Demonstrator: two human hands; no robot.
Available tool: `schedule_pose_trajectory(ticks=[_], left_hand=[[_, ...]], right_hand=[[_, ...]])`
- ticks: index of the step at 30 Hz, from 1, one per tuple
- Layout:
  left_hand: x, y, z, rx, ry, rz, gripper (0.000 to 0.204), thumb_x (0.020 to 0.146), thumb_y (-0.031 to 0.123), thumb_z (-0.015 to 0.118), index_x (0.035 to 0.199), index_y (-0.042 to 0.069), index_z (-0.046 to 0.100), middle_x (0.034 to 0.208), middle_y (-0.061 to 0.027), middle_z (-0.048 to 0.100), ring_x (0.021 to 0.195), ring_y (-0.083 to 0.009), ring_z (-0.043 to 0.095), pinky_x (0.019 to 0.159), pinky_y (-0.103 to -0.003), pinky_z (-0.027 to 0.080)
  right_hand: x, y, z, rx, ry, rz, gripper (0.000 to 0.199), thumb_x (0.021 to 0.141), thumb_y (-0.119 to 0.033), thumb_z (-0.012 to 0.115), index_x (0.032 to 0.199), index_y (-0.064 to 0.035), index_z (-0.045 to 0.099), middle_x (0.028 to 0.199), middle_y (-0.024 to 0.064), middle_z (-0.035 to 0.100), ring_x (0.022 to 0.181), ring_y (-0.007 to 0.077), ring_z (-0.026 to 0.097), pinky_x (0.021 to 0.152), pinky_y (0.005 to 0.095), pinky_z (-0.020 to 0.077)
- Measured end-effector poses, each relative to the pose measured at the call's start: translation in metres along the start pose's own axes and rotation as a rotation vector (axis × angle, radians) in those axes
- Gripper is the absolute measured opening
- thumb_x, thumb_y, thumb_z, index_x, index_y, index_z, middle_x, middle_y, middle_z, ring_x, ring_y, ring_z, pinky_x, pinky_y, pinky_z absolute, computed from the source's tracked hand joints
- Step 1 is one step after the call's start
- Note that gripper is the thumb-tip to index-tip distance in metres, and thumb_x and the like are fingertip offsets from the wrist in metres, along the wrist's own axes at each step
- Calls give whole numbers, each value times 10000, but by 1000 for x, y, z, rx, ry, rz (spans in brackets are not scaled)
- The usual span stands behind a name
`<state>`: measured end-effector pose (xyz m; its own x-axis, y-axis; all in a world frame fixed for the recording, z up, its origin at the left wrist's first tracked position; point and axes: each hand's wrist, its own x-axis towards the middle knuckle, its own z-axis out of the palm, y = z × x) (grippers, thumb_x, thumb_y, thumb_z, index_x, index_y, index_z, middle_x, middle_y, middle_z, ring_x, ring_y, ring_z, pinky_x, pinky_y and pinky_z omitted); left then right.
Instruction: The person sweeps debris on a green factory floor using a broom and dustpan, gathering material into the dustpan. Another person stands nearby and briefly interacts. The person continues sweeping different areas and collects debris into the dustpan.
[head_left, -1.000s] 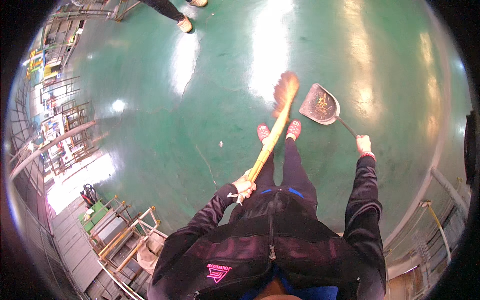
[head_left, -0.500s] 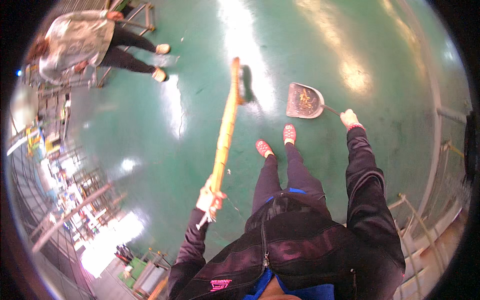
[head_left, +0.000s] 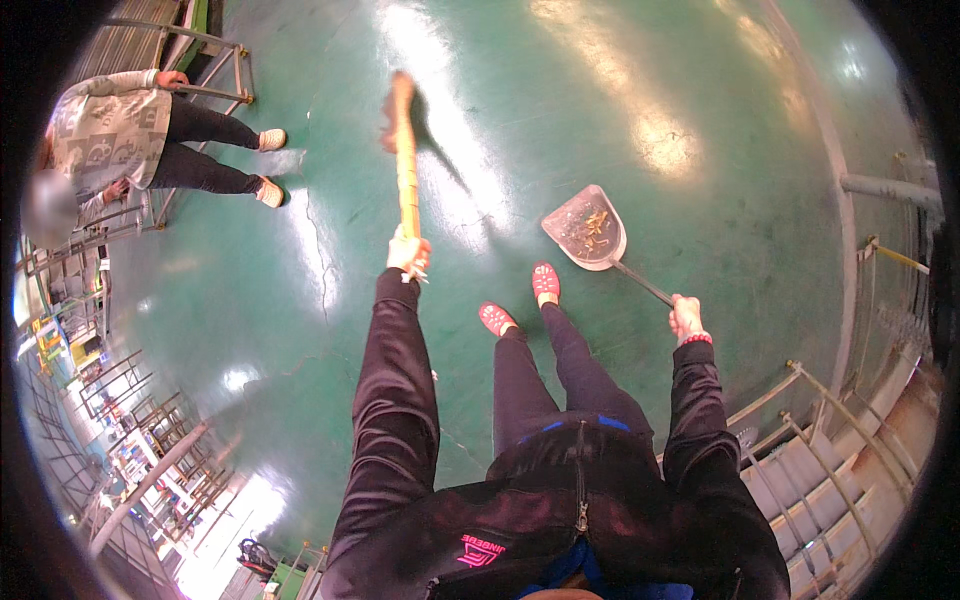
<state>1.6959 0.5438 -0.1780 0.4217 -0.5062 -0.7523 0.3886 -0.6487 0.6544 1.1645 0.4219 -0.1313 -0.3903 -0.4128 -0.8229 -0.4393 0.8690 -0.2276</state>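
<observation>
The left hand (head_left: 408, 252) is wrapped around the lower end of a yellow broom handle (head_left: 407, 185). The broom reaches straight out beyond that hand, ending in a blurred brown broom head (head_left: 391, 127) with a dark shadow just beside it on the green floor (head_left: 370, 330); whether the bristles touch the floor, I cannot tell.

The right hand (head_left: 687, 318) has its fingers closed on the end of a thin dark dustpan handle (head_left: 643, 283). The grey dustpan (head_left: 572, 240) is ahead of this hand and to its left, between the two hands, nearer the right one. Its straight, open edge faces away toward the upper left, well apart from the broom head. Yellowish-brown scraps (head_left: 597, 226) lie inside. The person's red clogs (head_left: 545, 279) stand near the dustpan.
</observation>
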Motion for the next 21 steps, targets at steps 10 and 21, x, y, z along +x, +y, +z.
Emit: schedule_pose_trajectory(ticks=[10,21], left_hand=[[-99,-4,8,1072,-307,-43,660,637,35,495,1257,138,296,816,-215,581,709,-340,594,617,-403,489],[-329,153,-43,21,-470,-620,762,634,-37,542,1307,111,217,595,-61,521,376,-79,430,325,-209,357]], right_hand=[[-4,-21,42,-29,115,70,228,773,-203,455,674,0,486,526,74,484,398,154,440,357,298,339],[-58,-43,26,-182,194,58,287,749,-212,472,820,54,553,786,213,588,635,288,596,549,363,466]])
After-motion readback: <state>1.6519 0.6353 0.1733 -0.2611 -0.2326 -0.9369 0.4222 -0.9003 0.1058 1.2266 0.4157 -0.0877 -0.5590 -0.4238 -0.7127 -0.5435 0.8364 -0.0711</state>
